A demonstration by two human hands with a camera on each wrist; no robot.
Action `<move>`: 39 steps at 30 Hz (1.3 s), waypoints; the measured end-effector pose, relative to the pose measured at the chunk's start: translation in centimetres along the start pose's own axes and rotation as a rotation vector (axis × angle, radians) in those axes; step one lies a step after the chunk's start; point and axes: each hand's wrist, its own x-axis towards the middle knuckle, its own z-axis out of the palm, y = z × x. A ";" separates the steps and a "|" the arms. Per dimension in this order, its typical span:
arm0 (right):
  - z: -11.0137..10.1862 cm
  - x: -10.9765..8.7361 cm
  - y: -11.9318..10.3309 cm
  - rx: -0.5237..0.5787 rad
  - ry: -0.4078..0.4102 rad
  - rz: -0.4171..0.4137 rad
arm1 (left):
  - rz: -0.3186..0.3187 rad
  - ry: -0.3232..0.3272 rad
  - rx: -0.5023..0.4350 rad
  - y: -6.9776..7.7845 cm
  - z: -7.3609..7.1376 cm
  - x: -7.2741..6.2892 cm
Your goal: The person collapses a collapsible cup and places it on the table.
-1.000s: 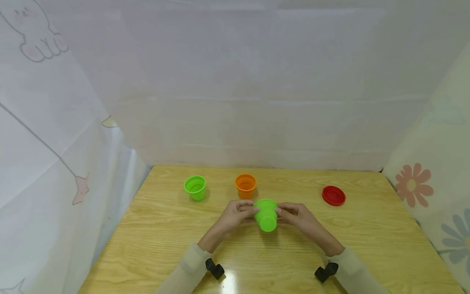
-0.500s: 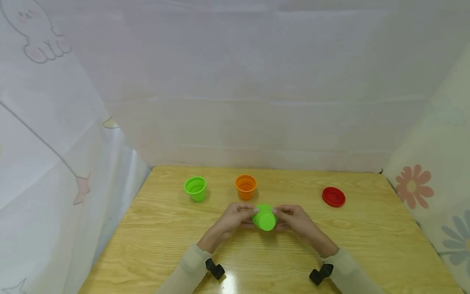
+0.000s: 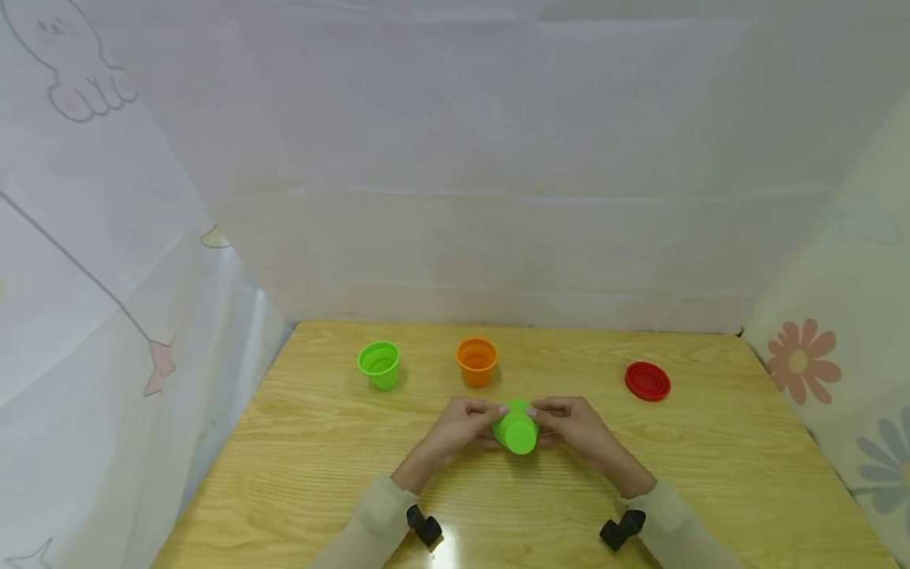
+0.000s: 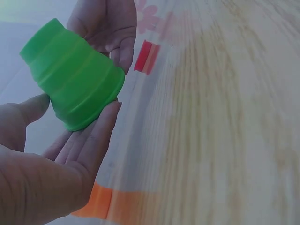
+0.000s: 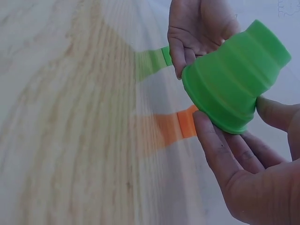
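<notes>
Between both hands, above the table, is a green collapsible cup (image 3: pixel 517 431), extended, its base tipped toward the head camera and its rim facing away. My left hand (image 3: pixel 462 427) grips it from the left, thumb on the stepped wall and fingers under the rim, as the left wrist view of the cup (image 4: pixel 75 77) shows. On the other side my right hand (image 3: pixel 574 427) holds it the same way, thumb on the wall and fingertips at the rim in the right wrist view (image 5: pixel 239 79). The inside of the cup is hidden.
A second green cup (image 3: pixel 380 365) and an orange cup (image 3: pixel 477 362) stand upright, extended, toward the back of the wooden table (image 3: pixel 298 474). A red collapsible cup (image 3: pixel 648 381), folded flat, lies at the back right. Behind the table hangs a pale cloth (image 3: pixel 526 197).
The held cup first tips further toward the head camera and looks shorter, then shows more of its length again. Both hands have come slightly lower and nearer together.
</notes>
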 end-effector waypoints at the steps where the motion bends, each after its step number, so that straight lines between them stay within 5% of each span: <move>1: 0.0 0.0 0.0 -0.006 0.001 -0.002 | 0.000 0.004 0.004 -0.1 0.1 0.0; 28: 0.0 -0.3 0.0 -0.125 -0.009 -0.163 | 0.089 -0.061 0.079 0.1 -0.3 -0.4; 34: -0.1 -0.1 0.1 -0.124 0.002 -0.166 | 0.075 -0.122 0.066 0.2 -0.6 -0.7; 39: 0.0 0.1 0.2 -0.062 -0.073 -0.085 | 0.100 -0.052 0.150 0.5 -0.3 -0.6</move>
